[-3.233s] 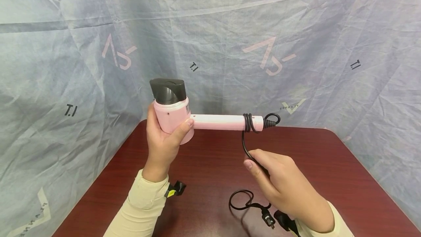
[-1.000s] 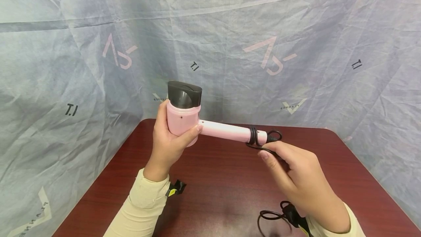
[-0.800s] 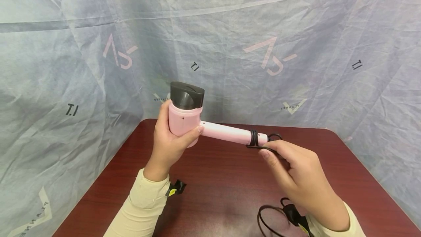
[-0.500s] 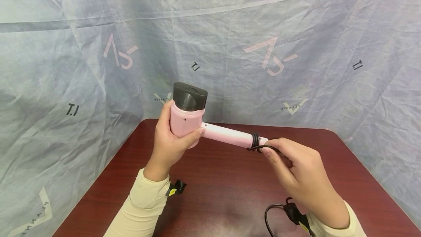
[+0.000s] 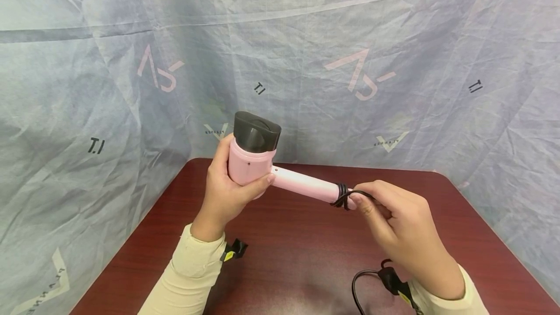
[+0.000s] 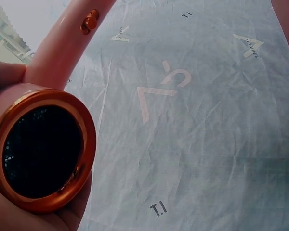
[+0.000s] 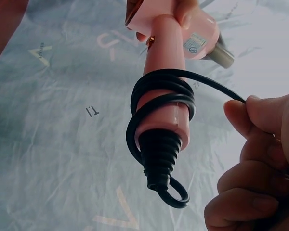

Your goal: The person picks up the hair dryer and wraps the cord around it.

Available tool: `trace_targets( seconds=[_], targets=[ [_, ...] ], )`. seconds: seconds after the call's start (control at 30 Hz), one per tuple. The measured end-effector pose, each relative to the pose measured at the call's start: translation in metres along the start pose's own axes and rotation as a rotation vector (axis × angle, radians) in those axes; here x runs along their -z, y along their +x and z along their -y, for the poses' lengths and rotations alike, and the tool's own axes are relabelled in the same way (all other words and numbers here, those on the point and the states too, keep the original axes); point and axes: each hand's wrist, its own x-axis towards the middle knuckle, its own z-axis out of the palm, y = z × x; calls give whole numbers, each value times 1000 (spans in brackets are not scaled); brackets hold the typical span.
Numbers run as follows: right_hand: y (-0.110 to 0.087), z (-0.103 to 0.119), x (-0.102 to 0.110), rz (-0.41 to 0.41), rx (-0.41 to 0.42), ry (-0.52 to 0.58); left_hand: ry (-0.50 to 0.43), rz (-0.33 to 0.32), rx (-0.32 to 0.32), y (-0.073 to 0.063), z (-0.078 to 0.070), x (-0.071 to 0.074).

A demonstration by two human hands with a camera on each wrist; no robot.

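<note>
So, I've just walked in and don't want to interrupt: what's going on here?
A person is holding a pink hair dryer by its head in the left hand, above a dark red table. The right hand pinches the black cord, which is wrapped in a few turns around the handle, near its end. A loose loop of cord shows below that hand, so the whole length isn't wound. The dryer's black nozzle is on.
</note>
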Motion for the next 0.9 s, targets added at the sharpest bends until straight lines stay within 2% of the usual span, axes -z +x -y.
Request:
trace_targets(
  seconds=[0.57,0.9],
  targets=[
    [-4,-7,1,0,-62,-27,20,25,-20,0,-1,1],
    [-4,-7,1,6,-103,0,-22,49,-30,-1,-2,3]
  ],
)
